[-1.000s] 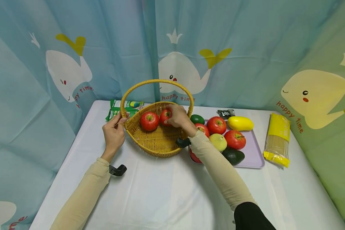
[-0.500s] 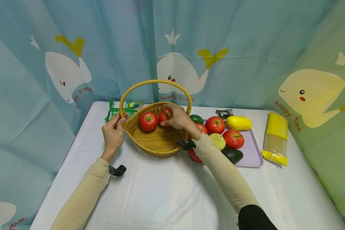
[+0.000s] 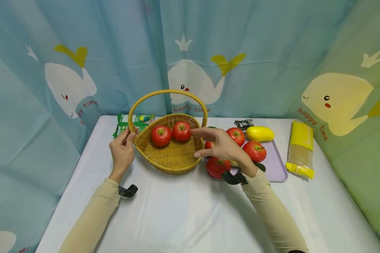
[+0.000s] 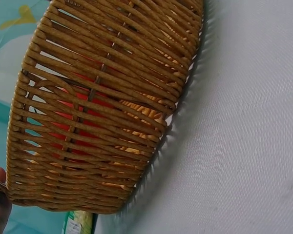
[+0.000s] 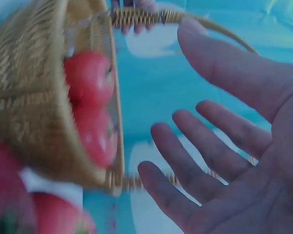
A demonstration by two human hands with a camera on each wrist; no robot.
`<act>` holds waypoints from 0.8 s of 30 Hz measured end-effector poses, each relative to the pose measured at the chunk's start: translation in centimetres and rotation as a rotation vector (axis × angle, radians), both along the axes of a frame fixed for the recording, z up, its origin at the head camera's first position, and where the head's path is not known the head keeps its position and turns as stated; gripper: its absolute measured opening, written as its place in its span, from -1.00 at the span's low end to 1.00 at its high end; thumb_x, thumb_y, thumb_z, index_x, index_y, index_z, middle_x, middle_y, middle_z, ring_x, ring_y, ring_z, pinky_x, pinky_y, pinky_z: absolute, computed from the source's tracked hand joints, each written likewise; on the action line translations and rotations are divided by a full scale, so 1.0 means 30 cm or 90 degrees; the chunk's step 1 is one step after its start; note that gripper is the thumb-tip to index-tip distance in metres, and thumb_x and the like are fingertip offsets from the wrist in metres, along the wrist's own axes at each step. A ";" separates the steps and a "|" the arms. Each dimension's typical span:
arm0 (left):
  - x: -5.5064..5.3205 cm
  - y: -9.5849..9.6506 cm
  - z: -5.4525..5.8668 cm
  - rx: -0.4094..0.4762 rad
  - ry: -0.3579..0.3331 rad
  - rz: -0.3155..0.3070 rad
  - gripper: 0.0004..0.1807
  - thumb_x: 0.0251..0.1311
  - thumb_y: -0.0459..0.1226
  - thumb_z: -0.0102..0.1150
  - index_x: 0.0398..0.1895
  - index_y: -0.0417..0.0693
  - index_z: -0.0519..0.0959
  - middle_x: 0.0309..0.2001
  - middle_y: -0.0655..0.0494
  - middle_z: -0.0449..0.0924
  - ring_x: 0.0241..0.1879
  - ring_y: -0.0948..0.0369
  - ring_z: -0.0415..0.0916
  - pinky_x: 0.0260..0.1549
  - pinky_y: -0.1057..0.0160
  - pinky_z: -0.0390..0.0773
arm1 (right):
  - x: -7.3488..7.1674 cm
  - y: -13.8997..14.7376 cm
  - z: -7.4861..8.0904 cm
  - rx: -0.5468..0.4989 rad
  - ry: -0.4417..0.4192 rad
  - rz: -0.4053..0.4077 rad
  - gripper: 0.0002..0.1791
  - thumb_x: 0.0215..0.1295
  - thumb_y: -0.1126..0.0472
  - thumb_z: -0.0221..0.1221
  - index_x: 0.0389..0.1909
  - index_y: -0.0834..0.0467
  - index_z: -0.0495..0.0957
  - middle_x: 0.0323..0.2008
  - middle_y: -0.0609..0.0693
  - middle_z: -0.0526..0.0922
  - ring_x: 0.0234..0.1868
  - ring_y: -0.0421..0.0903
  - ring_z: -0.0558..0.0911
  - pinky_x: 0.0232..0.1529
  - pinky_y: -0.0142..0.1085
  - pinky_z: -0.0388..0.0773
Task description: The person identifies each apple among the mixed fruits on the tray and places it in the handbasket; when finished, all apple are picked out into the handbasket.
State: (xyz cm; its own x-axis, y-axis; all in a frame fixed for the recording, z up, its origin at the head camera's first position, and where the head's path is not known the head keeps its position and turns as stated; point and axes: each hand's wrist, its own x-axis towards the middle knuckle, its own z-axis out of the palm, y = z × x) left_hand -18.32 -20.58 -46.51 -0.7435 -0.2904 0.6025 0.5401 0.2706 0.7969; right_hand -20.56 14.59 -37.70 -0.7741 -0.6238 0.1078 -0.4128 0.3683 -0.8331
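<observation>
A yellow-brown wicker basket (image 3: 174,170) with a tall arched handle stands on the white table. Two red apples lie side by side in it, a left apple (image 3: 161,136) and a right apple (image 3: 182,131); in the left wrist view their red shows through the weave. My left hand (image 3: 122,151) pinches the foot of the handle at the basket's left end. My right hand (image 3: 223,144) holds nothing, fingers spread and thumb apart, at the basket's right rim and above the near left part of a lilac tray (image 3: 277,168).
On the tray are several red apples (image 3: 255,151), a yellow oblong fruit (image 3: 260,134) and dark green fruit partly hidden by my right arm. A noodle packet (image 3: 301,149) lies at right, a small black packet (image 3: 244,124) behind the tray, green packets (image 3: 134,121) behind the basket.
My right hand has let go of the right apple in the basket and moved right and toward me, out over the tray's edge. My left hand keeps its grip on the handle.
</observation>
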 end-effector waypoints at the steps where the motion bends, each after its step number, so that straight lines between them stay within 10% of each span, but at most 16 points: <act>1: -0.006 -0.008 -0.012 0.003 -0.001 -0.004 -0.62 0.50 -0.46 0.17 0.32 -0.40 0.57 0.07 -0.43 0.72 0.02 0.37 0.75 0.09 0.49 0.69 | 0.009 0.026 -0.007 0.003 0.007 -0.010 -0.18 0.14 0.18 0.61 0.45 0.13 0.53 0.38 0.10 0.63 0.41 0.13 0.59 0.48 0.13 0.52; 24: -0.010 -0.014 -0.024 -0.001 -0.008 0.000 -0.63 0.47 -0.50 0.19 0.29 -0.39 0.61 0.06 -0.38 0.74 0.02 0.22 0.76 0.05 0.55 0.68 | 0.073 0.517 -0.142 0.065 0.157 -0.349 -0.03 0.03 0.22 0.65 0.51 0.16 0.45 0.45 0.26 0.46 0.40 0.32 0.41 0.35 0.45 0.41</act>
State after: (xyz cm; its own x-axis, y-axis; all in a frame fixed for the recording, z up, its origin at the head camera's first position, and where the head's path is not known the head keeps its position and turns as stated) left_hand -18.62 -20.99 -47.24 -0.7508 -0.2894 0.5938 0.5301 0.2725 0.8030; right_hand -18.37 30.10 -41.96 -0.9453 -0.1586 0.2851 -0.3168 0.6549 -0.6861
